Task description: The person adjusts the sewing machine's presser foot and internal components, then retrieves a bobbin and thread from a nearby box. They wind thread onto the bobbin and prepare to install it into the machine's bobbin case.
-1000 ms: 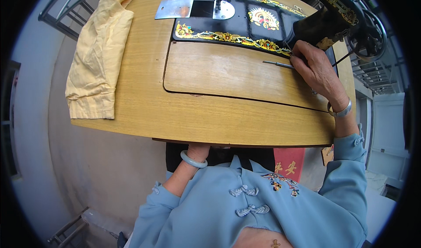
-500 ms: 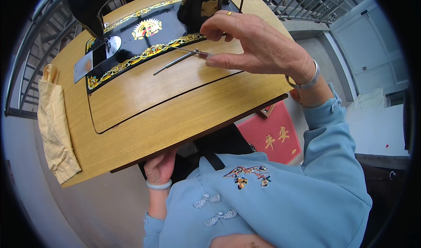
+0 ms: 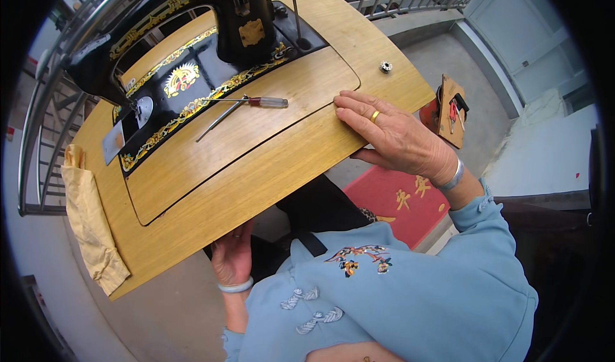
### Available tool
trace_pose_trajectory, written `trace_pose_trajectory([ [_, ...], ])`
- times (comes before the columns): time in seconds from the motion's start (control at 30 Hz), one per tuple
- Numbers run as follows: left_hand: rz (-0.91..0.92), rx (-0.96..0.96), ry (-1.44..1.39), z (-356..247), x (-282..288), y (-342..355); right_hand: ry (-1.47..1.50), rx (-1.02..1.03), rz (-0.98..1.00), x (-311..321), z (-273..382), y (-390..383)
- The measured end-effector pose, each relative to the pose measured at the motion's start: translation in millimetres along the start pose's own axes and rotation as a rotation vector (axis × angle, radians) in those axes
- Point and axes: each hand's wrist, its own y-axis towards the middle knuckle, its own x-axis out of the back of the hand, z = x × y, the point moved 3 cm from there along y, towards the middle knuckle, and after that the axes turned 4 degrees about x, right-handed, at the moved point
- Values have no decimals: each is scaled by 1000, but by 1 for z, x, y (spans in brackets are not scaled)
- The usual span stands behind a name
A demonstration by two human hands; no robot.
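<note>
1. Right hand (image 3: 400, 134): open, fingers flat on wooden table (image 3: 288, 160), thumb at its edge; I see nothing picked up. Table spreads eight to twelve o'clock.
2. Left hand (image 3: 234, 259), eight o'clock: fingers hidden underneath; grip, can't tell.
3. Screwdriver (image 3: 266, 102), nine-to-ten o'clock, meets metal rod (image 3: 221, 120).
4. Sewing machine (image 3: 230, 29), ten o'clock.

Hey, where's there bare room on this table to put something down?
Along the tabletop's front strip, between the wooden panel and the front edge, left of your right hand; also between the panel and the yellow cloth. It's crowded mid-panel, where the screwdriver meets a metal rod. A small round metal part sits beyond that hand.
</note>
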Motion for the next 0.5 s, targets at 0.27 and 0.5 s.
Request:
trace_pose_trajectory([
  [0.27,-24,55,52,-3,-3,-1,-27,-11,-59,-15,3,-9],
  [0.5,8,-9,100,-19,29,2,-51,-30,-68,-23,14,-7],
])
